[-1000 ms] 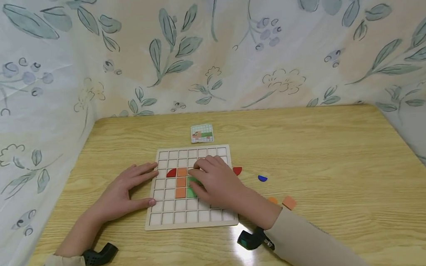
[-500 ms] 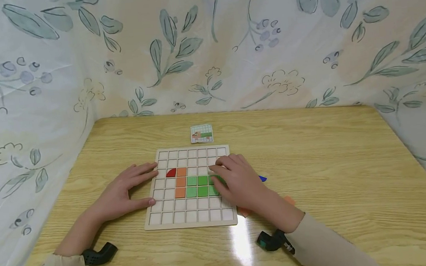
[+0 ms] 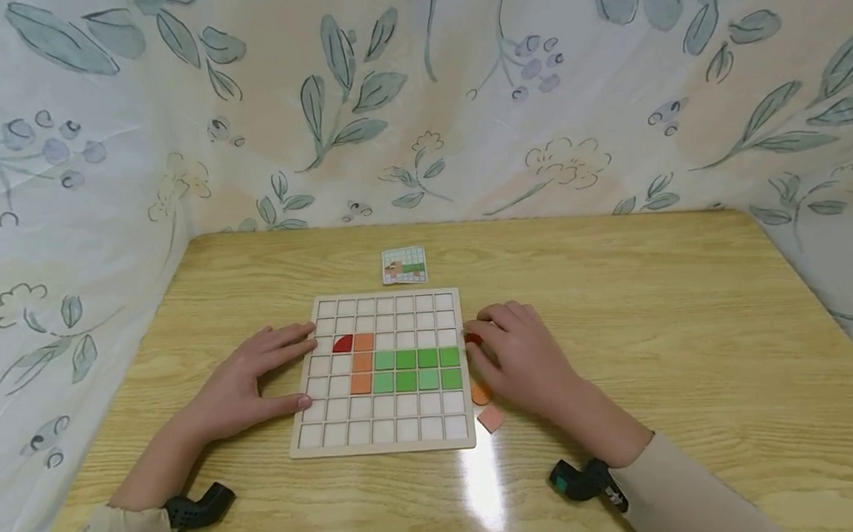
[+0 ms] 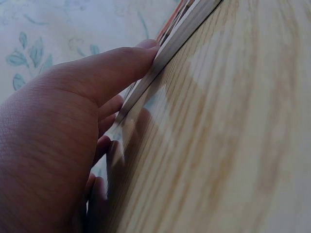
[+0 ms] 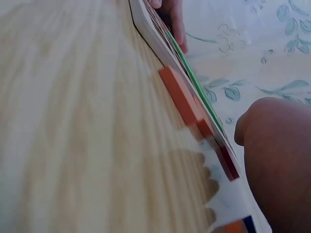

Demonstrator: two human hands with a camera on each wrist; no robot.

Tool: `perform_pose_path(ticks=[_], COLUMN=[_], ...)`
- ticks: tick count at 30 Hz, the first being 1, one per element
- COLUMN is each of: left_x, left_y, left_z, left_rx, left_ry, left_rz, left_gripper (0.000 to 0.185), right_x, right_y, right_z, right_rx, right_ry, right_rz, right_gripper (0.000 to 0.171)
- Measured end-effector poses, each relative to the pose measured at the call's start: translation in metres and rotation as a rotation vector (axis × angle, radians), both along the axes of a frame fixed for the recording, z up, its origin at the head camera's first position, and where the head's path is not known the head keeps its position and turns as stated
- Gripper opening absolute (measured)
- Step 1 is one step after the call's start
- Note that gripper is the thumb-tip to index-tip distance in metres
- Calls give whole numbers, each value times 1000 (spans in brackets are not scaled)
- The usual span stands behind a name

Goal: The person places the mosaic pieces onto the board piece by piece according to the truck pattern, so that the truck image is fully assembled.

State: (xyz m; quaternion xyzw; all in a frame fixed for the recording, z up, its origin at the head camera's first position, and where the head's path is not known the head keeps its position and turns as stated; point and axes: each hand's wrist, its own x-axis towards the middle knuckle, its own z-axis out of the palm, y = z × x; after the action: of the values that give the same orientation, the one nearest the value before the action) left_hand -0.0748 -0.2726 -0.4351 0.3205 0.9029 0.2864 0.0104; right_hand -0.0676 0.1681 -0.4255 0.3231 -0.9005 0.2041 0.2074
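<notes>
My left hand point(image 3: 251, 387) rests its fingertips and thumb on the left edge of a wooden grid board point(image 3: 382, 446); in the left wrist view its thumb point(image 4: 119, 68) touches that edge. On the board are a red quarter-circle tile point(image 3: 343, 344), a column of orange squares point(image 3: 362, 362) and two rows of green squares point(image 3: 406, 369). Just off the right edge, my right hand point(image 3: 526, 360) bends its fingers over a dark red tile point(image 3: 473, 340). In the right wrist view the thumb point(image 5: 262, 128) stands apart from this red tile point(image 5: 228, 162), which lies beside the board.
A rounded orange tile point(image 3: 482, 393) and a salmon square point(image 3: 491, 419) lie along the board's right side. A blue tile point(image 5: 249, 224) shows low in the right wrist view. Behind the board lies a printed pattern card point(image 3: 404, 266). Patterned cloth point(image 3: 461, 130) rises behind the table.
My right hand has moved right, from over the board's middle to past its right edge, uncovering the green rows. My left hand has stayed in place.
</notes>
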Motion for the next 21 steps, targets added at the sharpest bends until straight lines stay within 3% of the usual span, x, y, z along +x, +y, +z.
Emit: perform_pose_path(ticks=[4, 11, 21], left_x=[0, 0, 0], left_y=[0, 0, 0], left_z=[1, 1, 1], left_rx=[4, -4, -8], left_ry=[13, -5, 23], left_rz=[-3, -6, -14], left_gripper=[81, 81, 81], right_x=[-2, -4, -5], right_y=[6, 7, 8], right_z=[-3, -10, -6], right_rx=[-12, -9, 12], right_ry=[14, -39, -67], right_rz=[-5, -3, -28], right_gripper=[21, 20, 19])
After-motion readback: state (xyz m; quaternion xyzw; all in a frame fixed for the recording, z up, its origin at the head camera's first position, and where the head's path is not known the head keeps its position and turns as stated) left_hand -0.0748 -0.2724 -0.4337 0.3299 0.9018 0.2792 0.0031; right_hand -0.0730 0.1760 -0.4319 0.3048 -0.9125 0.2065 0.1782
